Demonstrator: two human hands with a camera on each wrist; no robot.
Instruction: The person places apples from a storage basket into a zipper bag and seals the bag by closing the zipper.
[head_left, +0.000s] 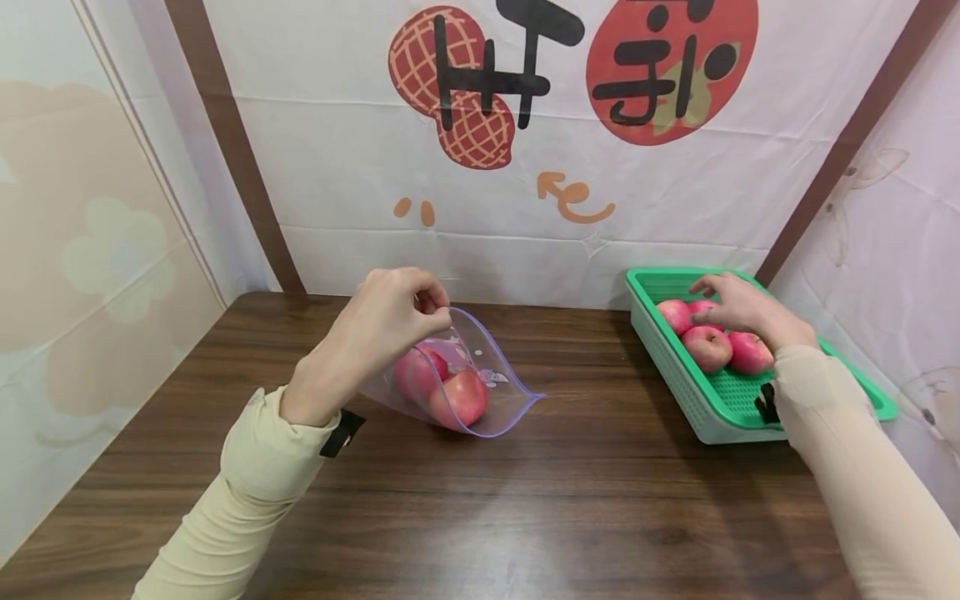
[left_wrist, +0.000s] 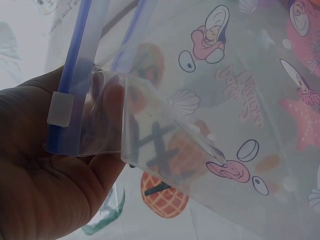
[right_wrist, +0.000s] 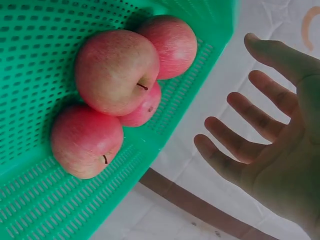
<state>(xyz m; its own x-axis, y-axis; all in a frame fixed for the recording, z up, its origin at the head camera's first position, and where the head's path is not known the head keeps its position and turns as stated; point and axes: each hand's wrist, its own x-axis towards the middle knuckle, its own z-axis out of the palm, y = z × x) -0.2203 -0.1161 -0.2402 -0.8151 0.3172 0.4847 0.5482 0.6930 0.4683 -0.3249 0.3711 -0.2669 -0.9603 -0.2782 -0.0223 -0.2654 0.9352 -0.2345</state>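
My left hand (head_left: 390,329) pinches the upper edge of a clear zip bag (head_left: 506,398) near its white slider (left_wrist: 60,109). The bag's mouth gapes toward the right, and two red apples (head_left: 460,400) lie inside it on the table. Over the green basket (head_left: 675,392) hovers my right hand (head_left: 738,310), its fingers spread and holding nothing. Beneath and beside that hand, several apples (right_wrist: 117,72) sit together in the basket. In the right wrist view the fingers (right_wrist: 240,142) are apart from the fruit.
A dark wooden table (head_left: 525,517) carries the bag and the basket. Behind it hangs a white printed cloth (head_left: 330,150) with brown stripes, and more cloth (head_left: 892,275) borders the right side close to the basket.
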